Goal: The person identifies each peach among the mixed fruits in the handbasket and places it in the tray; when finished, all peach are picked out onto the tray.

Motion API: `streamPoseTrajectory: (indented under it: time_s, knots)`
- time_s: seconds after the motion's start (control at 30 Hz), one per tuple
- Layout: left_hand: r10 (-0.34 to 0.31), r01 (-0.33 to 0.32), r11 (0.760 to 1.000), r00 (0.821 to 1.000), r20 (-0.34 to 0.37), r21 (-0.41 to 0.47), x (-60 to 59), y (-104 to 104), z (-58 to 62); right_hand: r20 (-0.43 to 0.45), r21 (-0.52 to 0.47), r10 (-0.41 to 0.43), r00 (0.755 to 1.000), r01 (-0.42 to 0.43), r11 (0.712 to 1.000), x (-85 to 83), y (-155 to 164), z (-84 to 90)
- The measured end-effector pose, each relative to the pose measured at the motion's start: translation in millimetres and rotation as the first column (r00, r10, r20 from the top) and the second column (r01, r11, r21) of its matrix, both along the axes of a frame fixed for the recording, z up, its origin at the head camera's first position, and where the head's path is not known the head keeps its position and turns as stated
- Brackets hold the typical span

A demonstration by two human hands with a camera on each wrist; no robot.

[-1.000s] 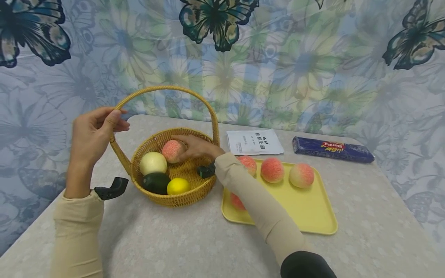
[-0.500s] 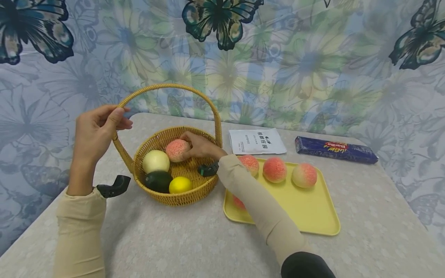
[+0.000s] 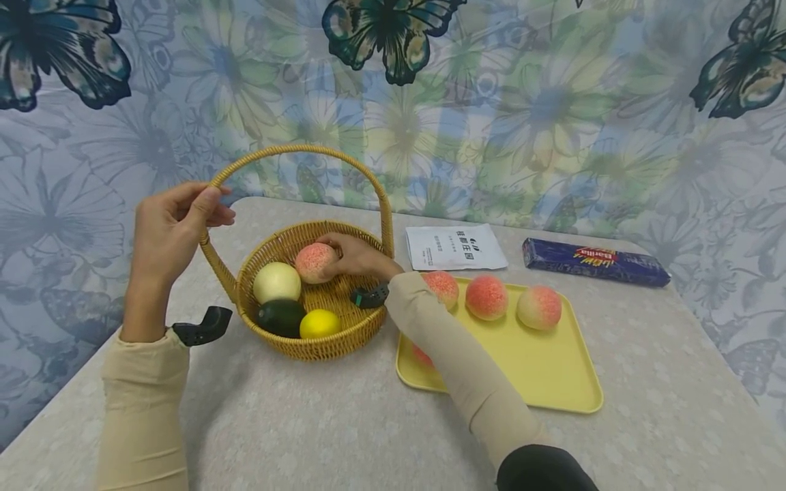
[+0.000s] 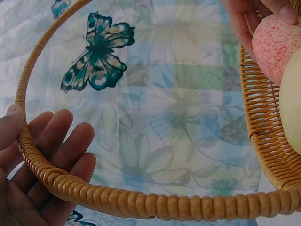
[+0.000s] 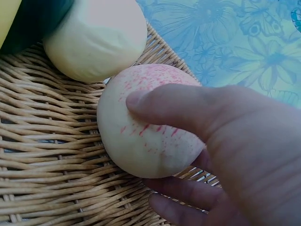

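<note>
A wicker basket (image 3: 334,341) with a tall arched handle (image 3: 295,151) stands on the table. My left hand (image 3: 168,228) holds the handle (image 4: 113,200) on its left side, thumb over it and fingers behind. My right hand (image 3: 356,256) reaches into the basket and grips a pink-speckled peach (image 3: 314,262), also seen as peach (image 5: 146,122) under my thumb. Beside it lie a pale round fruit (image 3: 277,281), a dark green fruit (image 3: 280,317) and a lemon (image 3: 319,323).
A yellow tray (image 3: 540,368) right of the basket carries three peaches (image 3: 487,297) in a row; my forearm partly hides a further one. Behind lie a white packet (image 3: 454,247) and a blue pasta box (image 3: 595,261). A butterfly-print cloth hangs at the back.
My right hand and the peach have shifted slightly within the basket. The left hand stays on the handle.
</note>
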State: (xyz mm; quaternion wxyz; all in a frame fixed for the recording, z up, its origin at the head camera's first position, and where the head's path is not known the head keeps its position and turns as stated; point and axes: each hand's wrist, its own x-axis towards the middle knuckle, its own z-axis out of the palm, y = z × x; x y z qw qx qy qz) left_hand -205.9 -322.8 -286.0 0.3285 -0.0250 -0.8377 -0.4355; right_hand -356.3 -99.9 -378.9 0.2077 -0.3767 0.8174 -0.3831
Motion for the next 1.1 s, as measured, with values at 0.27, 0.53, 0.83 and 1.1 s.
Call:
streamPoseTrajectory:
  time_s: [0.27, 0.53, 0.83, 1.1]
  knots:
    - [-0.016, 0.016, 1.0, 1.0, -0.009, 0.005, -3.7, 2.0, 2.1, 0.052, -0.111, -0.051, 0.997, 0.057, 0.992, -2.9, 4.2, 3.2]
    - [-0.031, 0.031, 0.999, 0.999, -0.016, 0.007, -3.3, 1.7, 1.7, 0.095, -0.173, -0.059, 0.994, 0.075, 0.982, -0.5, 6.5, 5.5]
    - [-0.041, 0.041, 0.999, 0.999, -0.028, 0.014, -2.3, -1.1, -1.0, 0.145, -0.177, -0.06, 0.988, 0.085, 0.981, -0.5, 5.6, 3.3]
    - [-0.037, 0.037, 0.999, 0.999, -0.024, 0.009, -1.0, -0.7, -0.4, 0.146, -0.217, -0.043, 0.988, 0.075, 0.973, 2.6, 6.9, 3.4]
